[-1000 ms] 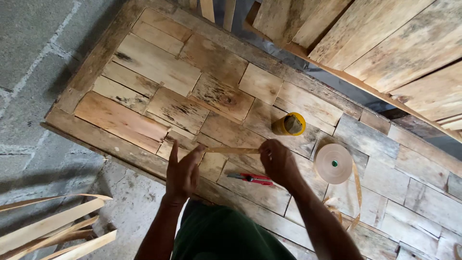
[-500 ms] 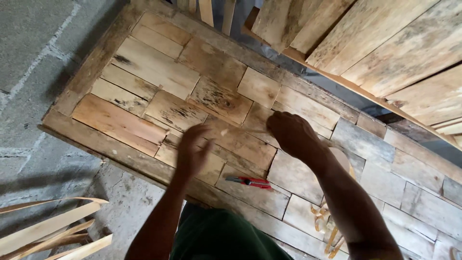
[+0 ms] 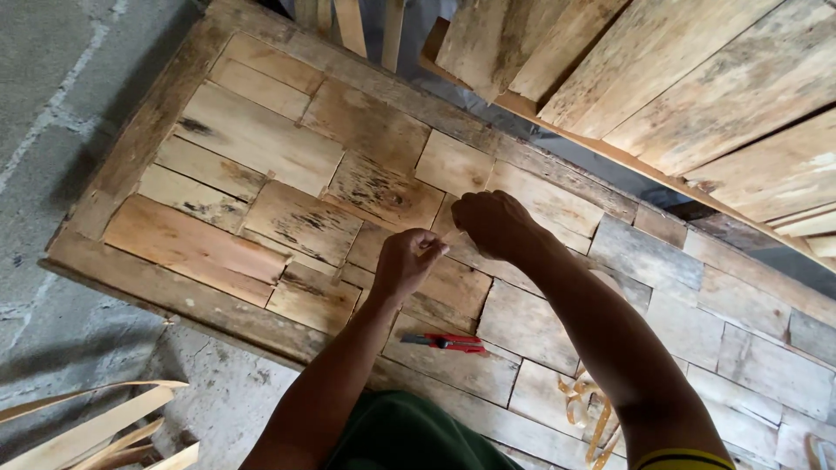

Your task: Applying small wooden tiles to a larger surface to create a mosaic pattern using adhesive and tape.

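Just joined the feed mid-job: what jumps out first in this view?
The big patchwork panel of mismatched wood pieces fills most of the view, lying on the grey floor. Over its middle, the left hand and right hand pinch a thin wood strip between them. Just below them a red-handled tool lies on the panel, and loose pale strips lie at bottom left.

You have no packages, labels, signs or screens in front of you here: nothing printed, boxed or lit shows anywhere in your view.
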